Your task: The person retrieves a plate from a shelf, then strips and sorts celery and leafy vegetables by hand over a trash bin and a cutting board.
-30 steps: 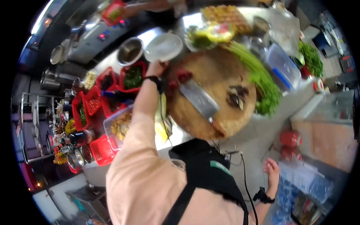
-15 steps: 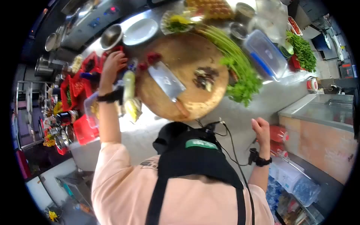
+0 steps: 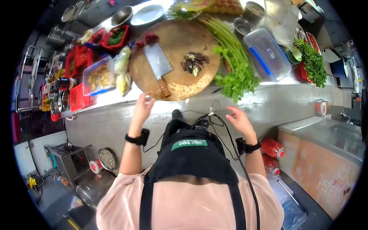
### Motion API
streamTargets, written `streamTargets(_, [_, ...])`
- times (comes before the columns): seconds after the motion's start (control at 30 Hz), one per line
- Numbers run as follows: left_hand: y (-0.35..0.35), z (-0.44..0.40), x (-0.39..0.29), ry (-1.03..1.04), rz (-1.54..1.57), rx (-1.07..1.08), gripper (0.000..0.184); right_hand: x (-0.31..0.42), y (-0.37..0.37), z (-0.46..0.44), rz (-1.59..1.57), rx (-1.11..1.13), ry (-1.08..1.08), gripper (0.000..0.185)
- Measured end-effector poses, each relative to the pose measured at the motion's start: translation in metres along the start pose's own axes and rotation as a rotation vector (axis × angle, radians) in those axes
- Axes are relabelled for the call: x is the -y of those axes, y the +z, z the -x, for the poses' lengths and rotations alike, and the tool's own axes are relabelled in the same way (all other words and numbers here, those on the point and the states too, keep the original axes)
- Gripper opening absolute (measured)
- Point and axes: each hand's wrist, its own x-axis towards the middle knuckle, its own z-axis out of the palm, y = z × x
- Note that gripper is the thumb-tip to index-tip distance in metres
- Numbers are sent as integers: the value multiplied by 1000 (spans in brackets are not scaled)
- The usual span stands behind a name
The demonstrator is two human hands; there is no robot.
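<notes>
My left hand (image 3: 143, 109) hovers just off the near left edge of a round wooden chopping board (image 3: 180, 36), holding nothing, its fingers loosely bent and apart. The cleaver (image 3: 158, 61) lies flat on the board, wooden handle pointing toward me. Dark, shrivelled cut pieces (image 3: 194, 62) are heaped right of it, and small deep-red pieces (image 3: 151, 38) sit beyond the blade. Lower right, my right hand (image 3: 240, 119) is held in the air in front of the counter, empty, with thumb and fingers apart. Leafy green celery (image 3: 237, 73) lies along the board's right side.
A lidded plastic box (image 3: 268, 53) with blue clips stands on the right. At left are a clear tub (image 3: 99, 78) of pale slices, pale green vegetables (image 3: 122, 61) and red baskets (image 3: 117, 36). A white plate (image 3: 147, 14) is behind. Black cables (image 3: 218, 119) hang before me.
My left hand has left the red baskets and come back toward me, near the board's front edge. My right hand has moved inward and its fingers have opened. The view has shifted.
</notes>
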Motion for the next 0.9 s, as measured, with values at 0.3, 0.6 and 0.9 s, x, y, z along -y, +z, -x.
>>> streamTargets(0.3, [70,-25,-15,369,-542,-108,48,39,27,21,86,-36,-150,36])
streamTargets(0.6, [37,-14,23,385,-432,-173,37,46,23,-2,80,-65,-102,47])
streamTargets(0.9, [7,-16,55,418,-205,-109,64,102,42,-95,27,-165,22,90])
